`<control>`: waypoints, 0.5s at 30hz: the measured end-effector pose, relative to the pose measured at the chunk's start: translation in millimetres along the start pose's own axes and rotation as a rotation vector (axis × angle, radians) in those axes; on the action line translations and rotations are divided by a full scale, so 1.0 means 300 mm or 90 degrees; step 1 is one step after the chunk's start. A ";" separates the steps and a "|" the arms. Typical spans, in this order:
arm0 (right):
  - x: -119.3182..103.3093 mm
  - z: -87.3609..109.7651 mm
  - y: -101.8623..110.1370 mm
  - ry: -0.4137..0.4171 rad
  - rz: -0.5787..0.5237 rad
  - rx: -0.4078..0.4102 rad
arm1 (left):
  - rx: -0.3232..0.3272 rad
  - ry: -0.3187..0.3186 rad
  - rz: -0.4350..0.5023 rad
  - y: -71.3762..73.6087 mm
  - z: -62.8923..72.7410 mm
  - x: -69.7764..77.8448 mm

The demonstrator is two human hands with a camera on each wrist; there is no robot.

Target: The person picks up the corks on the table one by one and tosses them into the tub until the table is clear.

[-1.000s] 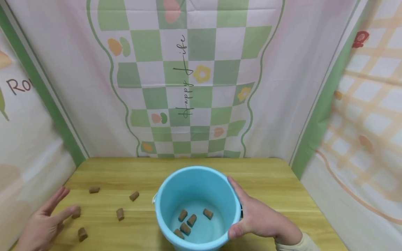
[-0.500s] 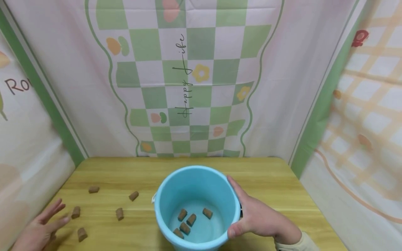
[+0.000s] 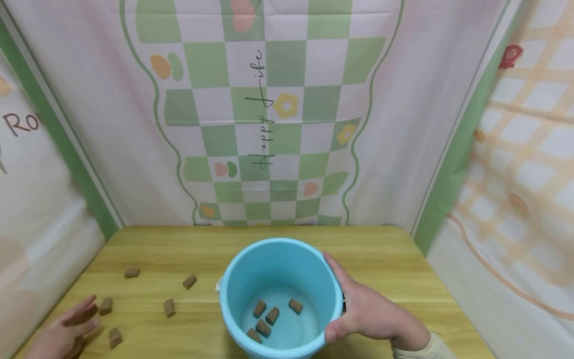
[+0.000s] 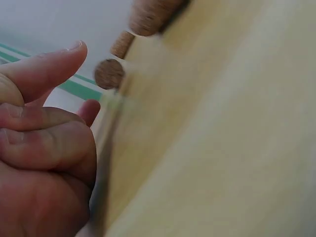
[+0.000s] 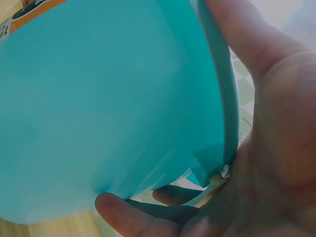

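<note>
My right hand (image 3: 369, 311) grips the rim of a light blue bucket (image 3: 281, 351), its thumb on the near rim and other fingers outside the wall, as the right wrist view shows (image 5: 276, 108). Several brown corks (image 3: 272, 315) lie on the bucket's bottom. At the lower left my left hand (image 3: 60, 334) is low over the table beside a cork (image 3: 106, 306) and a nearer cork (image 3: 115, 337), apart from both. In the left wrist view, its thumb and forefinger stand apart, other fingers (image 4: 54, 143) bent toward the palm; no cork shows in it.
More loose corks lie on the wooden table (image 3: 148, 244): one at the far left (image 3: 132, 272), one nearer the bucket (image 3: 190, 281), one between (image 3: 169, 308). A white bucket handle joint (image 3: 218, 285) sticks out left. Printed cloth (image 3: 287, 149) hangs behind and at both sides.
My left hand has drawn back down and left, away from the cork by its thumb. My right hand and the bucket have stayed in place. The corks lie as before.
</note>
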State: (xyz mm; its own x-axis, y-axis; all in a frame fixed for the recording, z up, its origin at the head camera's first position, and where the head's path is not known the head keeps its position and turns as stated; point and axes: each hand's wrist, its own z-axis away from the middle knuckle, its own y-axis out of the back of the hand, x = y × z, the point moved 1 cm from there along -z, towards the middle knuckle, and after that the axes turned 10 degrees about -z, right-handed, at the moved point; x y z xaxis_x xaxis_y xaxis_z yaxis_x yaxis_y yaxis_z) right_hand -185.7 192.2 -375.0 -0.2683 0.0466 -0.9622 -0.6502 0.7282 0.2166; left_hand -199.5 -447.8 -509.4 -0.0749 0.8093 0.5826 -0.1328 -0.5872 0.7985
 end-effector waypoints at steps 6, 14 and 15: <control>0.003 -0.002 0.004 0.002 0.003 0.001 | -0.035 0.121 0.002 0.008 -0.016 0.029; 0.006 -0.004 0.003 0.003 -0.011 -0.006 | -0.003 0.119 0.089 -0.006 -0.025 0.059; 0.006 -0.004 0.002 0.002 -0.016 -0.006 | -0.002 0.107 0.095 -0.008 -0.027 0.062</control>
State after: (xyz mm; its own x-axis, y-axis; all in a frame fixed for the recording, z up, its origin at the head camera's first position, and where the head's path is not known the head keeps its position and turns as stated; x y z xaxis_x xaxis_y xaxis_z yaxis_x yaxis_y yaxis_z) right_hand -187.5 191.8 -376.5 -0.2546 0.0260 -0.9667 -0.6639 0.7221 0.1943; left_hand -208.6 -431.3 -501.7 -0.2574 0.7047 0.6612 -0.1106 -0.7013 0.7043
